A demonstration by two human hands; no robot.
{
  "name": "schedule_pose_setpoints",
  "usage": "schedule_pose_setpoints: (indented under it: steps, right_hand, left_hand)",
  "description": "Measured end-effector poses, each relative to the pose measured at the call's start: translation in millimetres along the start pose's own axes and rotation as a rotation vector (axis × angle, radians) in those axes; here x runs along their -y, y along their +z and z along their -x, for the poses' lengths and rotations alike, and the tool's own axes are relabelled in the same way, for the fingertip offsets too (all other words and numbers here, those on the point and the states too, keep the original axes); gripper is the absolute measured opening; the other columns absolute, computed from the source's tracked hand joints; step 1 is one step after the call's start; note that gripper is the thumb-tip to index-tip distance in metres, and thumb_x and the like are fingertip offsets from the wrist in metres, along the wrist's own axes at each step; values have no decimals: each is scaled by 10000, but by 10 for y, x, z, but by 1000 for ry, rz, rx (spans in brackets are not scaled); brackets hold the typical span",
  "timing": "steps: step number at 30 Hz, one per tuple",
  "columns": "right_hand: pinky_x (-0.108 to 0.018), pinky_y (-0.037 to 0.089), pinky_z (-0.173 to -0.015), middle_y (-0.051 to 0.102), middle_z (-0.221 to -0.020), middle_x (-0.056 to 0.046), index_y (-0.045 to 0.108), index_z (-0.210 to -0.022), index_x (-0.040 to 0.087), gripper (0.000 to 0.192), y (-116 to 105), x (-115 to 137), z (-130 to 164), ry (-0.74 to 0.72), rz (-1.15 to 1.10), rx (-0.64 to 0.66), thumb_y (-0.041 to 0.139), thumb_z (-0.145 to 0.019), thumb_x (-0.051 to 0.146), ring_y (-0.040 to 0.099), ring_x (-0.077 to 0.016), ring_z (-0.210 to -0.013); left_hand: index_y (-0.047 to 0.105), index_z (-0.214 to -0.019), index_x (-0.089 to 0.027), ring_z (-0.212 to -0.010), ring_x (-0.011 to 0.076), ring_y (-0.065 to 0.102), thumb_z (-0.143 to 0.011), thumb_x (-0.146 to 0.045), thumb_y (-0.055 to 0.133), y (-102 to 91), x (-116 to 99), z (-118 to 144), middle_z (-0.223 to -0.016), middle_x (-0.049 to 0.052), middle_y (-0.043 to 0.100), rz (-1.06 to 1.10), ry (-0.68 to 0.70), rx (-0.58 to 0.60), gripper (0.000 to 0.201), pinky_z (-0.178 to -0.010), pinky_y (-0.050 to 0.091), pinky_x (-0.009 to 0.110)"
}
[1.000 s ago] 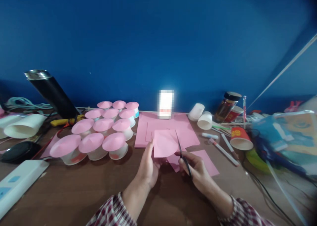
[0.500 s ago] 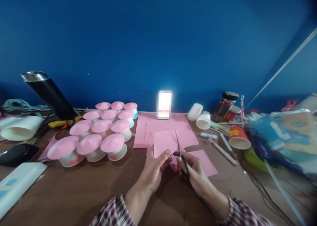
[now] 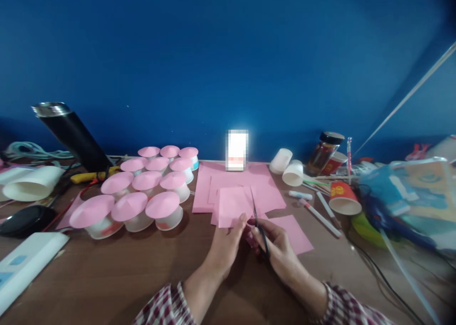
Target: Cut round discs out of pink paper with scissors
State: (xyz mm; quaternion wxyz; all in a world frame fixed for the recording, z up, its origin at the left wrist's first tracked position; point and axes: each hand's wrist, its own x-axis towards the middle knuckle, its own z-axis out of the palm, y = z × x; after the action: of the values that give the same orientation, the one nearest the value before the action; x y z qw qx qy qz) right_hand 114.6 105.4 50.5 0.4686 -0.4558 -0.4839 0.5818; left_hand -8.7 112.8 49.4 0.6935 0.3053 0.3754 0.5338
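Head view. Deep blue wall behind a brown wood-grain bench (image 3: 107,268), cluttered on both flanks.

Left hand (image 3: 224,246): fingers pinched together on the lower edge of a pink paper (image 3: 233,206), thumb on top near the lower right corner. The sheet is thin, matte and roughly square, held just above the bench and tilted towards the camera.

Right hand (image 3: 276,251): fingers closed round the handles of the scissors (image 3: 258,218). The blades are dark, slim and metallic. Their long axis runs up and slightly left from the hand, along the paper's right edge. The blade sits at that edge, touching or just beside it; whether the blades are parted cannot be told.

Key relation: the paper lies left of the blades and beyond both hands; the left hand holds it, and the right is just beside it.

More flat pink sheets (image 3: 235,180) lie under and behind it. Left: a cluster of cups (image 3: 142,192), translucent, each capped with a shallow pink paper cone. Right: two white cups (image 3: 288,168) on their sides, markers (image 3: 317,211), a red cup (image 3: 344,199). Far left: a black flask (image 3: 71,132), leaning.
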Motion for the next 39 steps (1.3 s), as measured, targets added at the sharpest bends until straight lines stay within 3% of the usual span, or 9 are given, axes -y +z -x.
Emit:
schedule_pose_setpoints:
  steps: [6,12,29,39]
  right_hand:
    - [-212,366,-462,504,-599,20,605,-1056,108,430,1,-47,27,-15,94,24,634,-801,453,431,-93,-516]
    - [-217,376,-479,506,-614,19,609,-1069,112,425,-21,-41,35,-35,132,48,645,-795,435,430,-98,-536]
    - [-216,409,-536,565,-714,-15,600,-1048,117,381,-30,-13,35,-89,190,31,661,-792,392,491,-121,-625]
    - [-205,335,-442,524,-624,3,605,-1058,116,417,-32,-15,39,-63,190,26,657,-783,424,423,-108,-529]
  left_hand:
    - [584,-702,-137,-533,137,549,-690,-455,690,-15,-45,-17,-588,-1,560,-2,-23,-241,336,-502,460,262]
    - [604,-704,-120,-514,112,498,-601,-378,775,-5,-103,-9,-566,-9,540,19,-33,-292,326,-480,428,240]
    - [678,-759,-114,-525,96,519,-588,-358,789,5,-125,1,-625,18,620,-8,-65,-311,318,-512,421,221]
    - [655,-689,-118,-506,101,489,-575,-379,788,8,-121,8,-574,0,569,8,-47,-284,314,-491,413,232]
